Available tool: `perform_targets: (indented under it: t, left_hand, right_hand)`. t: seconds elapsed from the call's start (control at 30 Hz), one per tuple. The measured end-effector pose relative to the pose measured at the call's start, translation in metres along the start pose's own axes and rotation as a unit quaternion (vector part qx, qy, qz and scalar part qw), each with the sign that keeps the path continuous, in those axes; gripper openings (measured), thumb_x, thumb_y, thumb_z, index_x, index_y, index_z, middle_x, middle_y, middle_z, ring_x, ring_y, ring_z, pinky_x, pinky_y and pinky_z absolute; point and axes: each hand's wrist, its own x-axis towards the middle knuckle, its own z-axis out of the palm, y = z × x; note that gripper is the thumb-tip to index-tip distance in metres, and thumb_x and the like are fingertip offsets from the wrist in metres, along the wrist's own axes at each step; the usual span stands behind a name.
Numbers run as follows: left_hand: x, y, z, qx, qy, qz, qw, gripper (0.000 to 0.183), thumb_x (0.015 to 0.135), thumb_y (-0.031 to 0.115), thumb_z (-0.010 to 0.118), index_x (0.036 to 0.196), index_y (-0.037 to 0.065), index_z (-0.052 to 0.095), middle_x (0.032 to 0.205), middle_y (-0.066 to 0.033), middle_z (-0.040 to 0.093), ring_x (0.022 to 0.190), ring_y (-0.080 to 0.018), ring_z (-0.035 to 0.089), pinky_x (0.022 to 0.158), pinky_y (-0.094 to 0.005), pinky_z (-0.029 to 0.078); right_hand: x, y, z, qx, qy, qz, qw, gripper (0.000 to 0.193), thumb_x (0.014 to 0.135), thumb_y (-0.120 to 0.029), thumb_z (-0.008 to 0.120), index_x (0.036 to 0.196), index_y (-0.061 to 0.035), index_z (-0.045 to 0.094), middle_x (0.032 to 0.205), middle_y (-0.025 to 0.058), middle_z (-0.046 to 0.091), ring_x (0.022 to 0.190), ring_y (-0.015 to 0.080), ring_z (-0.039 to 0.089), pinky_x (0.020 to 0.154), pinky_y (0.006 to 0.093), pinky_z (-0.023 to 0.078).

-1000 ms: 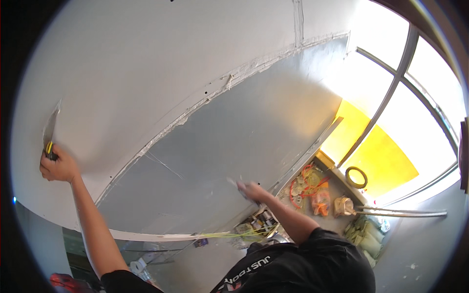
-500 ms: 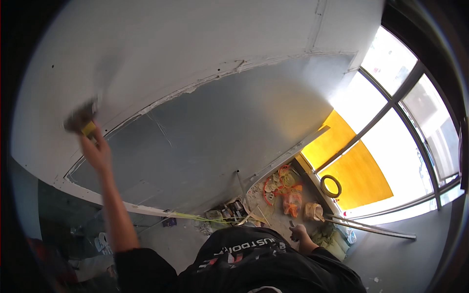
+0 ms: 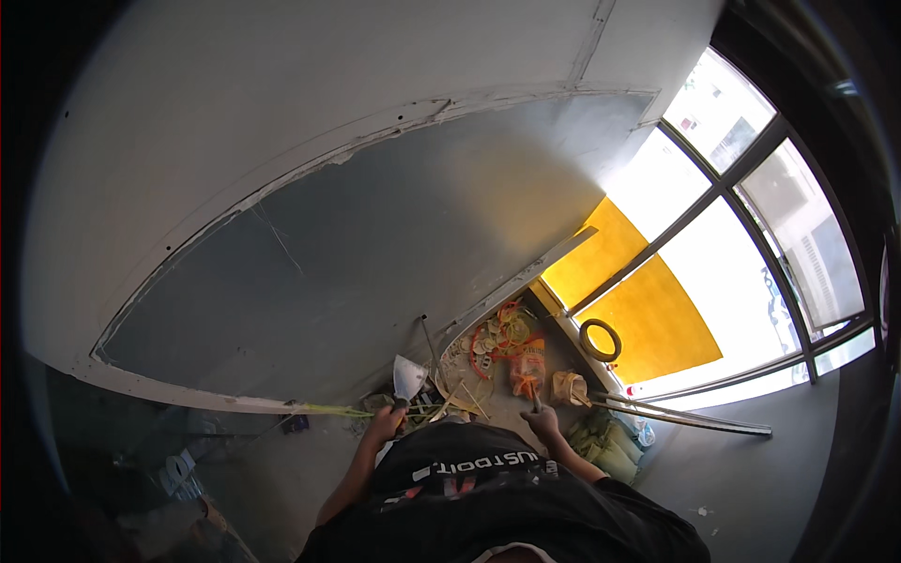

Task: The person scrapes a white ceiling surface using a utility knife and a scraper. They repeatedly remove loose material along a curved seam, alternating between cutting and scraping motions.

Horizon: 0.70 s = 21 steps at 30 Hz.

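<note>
My left hand (image 3: pixel 384 425) is low in front of my body, closed round the handle of a putty knife (image 3: pixel 408 377). The knife's wide blade points away from me and looks whitish. To the right, my right hand (image 3: pixel 543 425) is closed on a slim, dark tool (image 3: pixel 536 404); only a short piece of it shows, so its kind is unclear. Both hands are apart from the wall (image 3: pixel 310 291), whose grey recessed panel has a rough white edge and a lighter surface above it.
An orange bag (image 3: pixel 527 366), a tan open bag (image 3: pixel 570 387) and green sacks (image 3: pixel 605 446) lie on the floor. Scraps and tangled cord (image 3: pixel 497 338) are beside the wall. A black ring (image 3: pixel 600 340) leans at the window frame, near long metal strips (image 3: pixel 685 417).
My left hand has come down from the upper left wall surface to in front of my body, bringing the putty knife. My right hand stays low, and the view has shifted slightly.
</note>
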Motion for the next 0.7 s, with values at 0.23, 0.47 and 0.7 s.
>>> perform_targets:
  t: [0.23, 0.47, 0.7]
  left_hand:
    - [-0.007, 0.106, 0.09, 0.065, -0.053, 0.134, 0.987, 0.033, 0.108, 0.035, 0.054, 0.111, 0.003, 0.057, 0.084, -0.0062, 0.065, 0.06, -0.0161, 0.065, 0.057, -0.0324, 0.055]
    - [-0.01, 0.113, 0.136, 0.051, -0.068, 0.122, 0.989, 0.029, 0.107, 0.029, 0.055, 0.116, 0.002, 0.053, 0.082, -0.0061, 0.063, 0.057, -0.0147, 0.066, 0.053, -0.0307, 0.052]
    - [-0.004, 0.023, 0.073, 0.306, -0.027, 0.121, 0.944, 0.058, 0.084, 0.041, 0.074, 0.123, -0.001, 0.065, 0.108, -0.0219, 0.072, 0.1, -0.0341, 0.072, 0.088, -0.0423, 0.055]
  right_hand:
    - [-0.028, -0.249, -0.022, 0.266, -0.13, -0.075, 0.952, 0.034, 0.091, -0.035, 0.078, 0.096, -0.0051, 0.062, 0.063, 0.0032, 0.063, 0.048, 0.0109, 0.058, 0.043, 0.0269, 0.045]
    - [-0.026, -0.257, -0.016, 0.21, 0.0, -0.125, 0.97, 0.039, 0.101, -0.039, 0.063, 0.106, 0.0001, 0.064, 0.094, 0.0172, 0.07, 0.095, 0.0306, 0.069, 0.086, 0.0425, 0.05]
    - [-0.025, -0.094, 0.011, -0.067, -0.017, -0.075, 0.995, 0.044, 0.097, -0.042, 0.066, 0.107, 0.0013, 0.062, 0.099, 0.0261, 0.07, 0.096, 0.0452, 0.067, 0.082, 0.0467, 0.051]
